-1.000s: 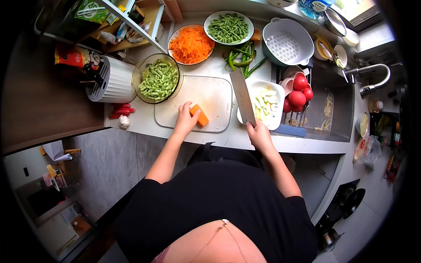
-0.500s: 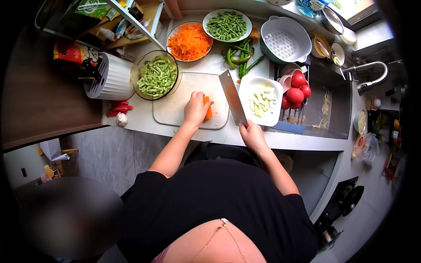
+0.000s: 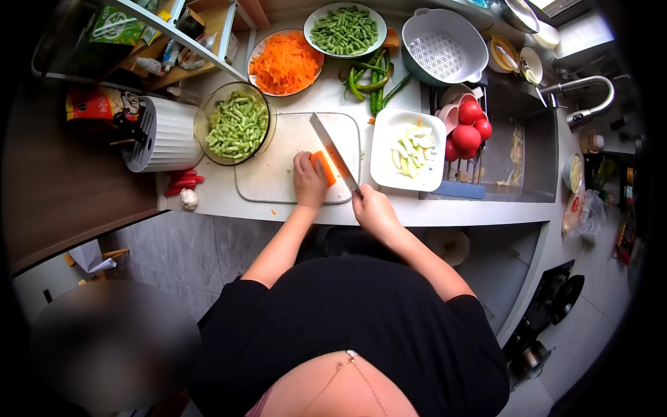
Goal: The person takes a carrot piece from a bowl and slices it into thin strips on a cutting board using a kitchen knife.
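An orange carrot piece [image 3: 322, 167] lies on the white cutting board [image 3: 267, 174]. My left hand [image 3: 309, 182] is closed over its left side, holding it against the board. In my right hand [image 3: 376, 213] is the handle of a cleaver [image 3: 335, 154], its blade slanting up and left along the carrot's right side. I cannot tell whether the edge touches the carrot. A white square dish [image 3: 408, 177] with pale green slices stands right of the board. At the board's upper left is a glass bowl [image 3: 269, 128] of chopped green pieces.
Shredded carrot [image 3: 286, 64] and cut green beans [image 3: 344, 31] fill plates at the back, with green peppers [image 3: 375, 83] nearby. A grey colander [image 3: 417, 55] stands behind red tomatoes [image 3: 466, 137] by the sink [image 3: 524, 191]. Garlic [image 3: 189, 199] and red chillies [image 3: 184, 182] lie left, beside a knife block [image 3: 167, 135].
The cleaver has moved left from beside the white dish to the carrot. My left hand has turned and settled over the carrot piece. The view has shifted slightly.
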### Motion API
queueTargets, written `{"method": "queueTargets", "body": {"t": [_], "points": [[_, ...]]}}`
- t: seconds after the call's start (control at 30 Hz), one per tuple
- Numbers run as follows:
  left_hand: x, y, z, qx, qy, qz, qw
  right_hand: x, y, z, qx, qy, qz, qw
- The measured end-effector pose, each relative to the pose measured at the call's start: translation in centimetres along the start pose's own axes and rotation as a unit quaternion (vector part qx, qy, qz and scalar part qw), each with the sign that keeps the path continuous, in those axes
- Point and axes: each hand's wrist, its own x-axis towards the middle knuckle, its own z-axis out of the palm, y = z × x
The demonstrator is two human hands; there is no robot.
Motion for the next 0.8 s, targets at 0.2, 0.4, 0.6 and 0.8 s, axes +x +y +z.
{"method": "queueTargets", "body": {"t": [0.2,0.4,0.6,0.8], "points": [[-0.3,-0.4,0.4,0.001,0.023,-0.003,1.0,0.4,-0.1,1.1,0.006,-0.021,0.013,1.0],[-0.5,-1.0,0.8,0.0,0.024,0.008,1.0,1.0,-1.0,0.3,0.004,-0.075,0.06,0.995],[-0.5,-1.0,0.8,-0.008,0.019,0.011,1.0,3.4,-2.8,-0.8,-0.01,-0.13,0.064,0.989],[-0.6,-1.2,1.0,0.016,0.034,0.01,0.999,2.4,-1.8,-0.4,-0.001,-0.156,0.102,0.983]]}}
